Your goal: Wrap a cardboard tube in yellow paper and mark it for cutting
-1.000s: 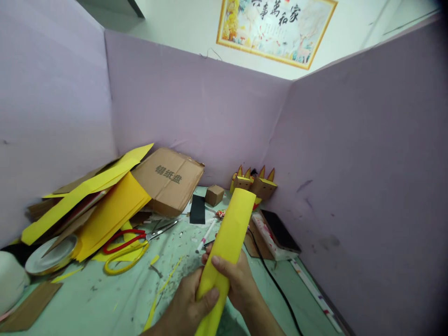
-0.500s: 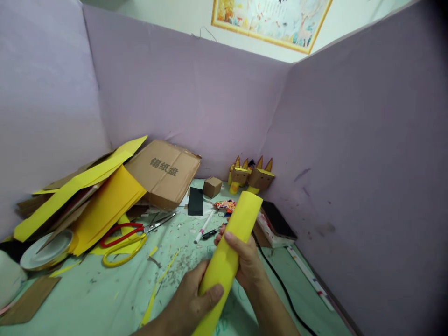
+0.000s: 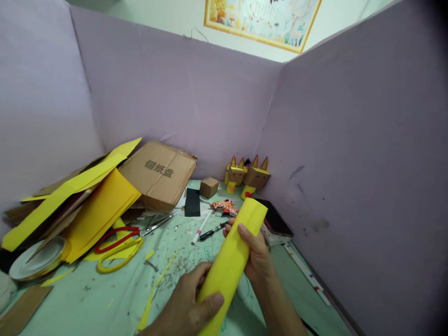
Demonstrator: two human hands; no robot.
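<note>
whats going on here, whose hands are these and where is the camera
The camera sits on a person's head, looking forward and down at their own two bare hands. The left hand and right hand both grip a rolled yellow paper tube above a pale green table. On the table lie scissors with red and yellow handles, two pens, a black card, yellow paper sheets, a flattened cardboard box and small cardboard figures in the corner. Purple boards wall the table in.

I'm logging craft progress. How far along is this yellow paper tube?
Done: the yellow sheet is rolled into a tube. In hand: left hand grips its near end, right hand its middle. Left: no tape or glue shows on the seam; two finished figures stand behind.
</note>
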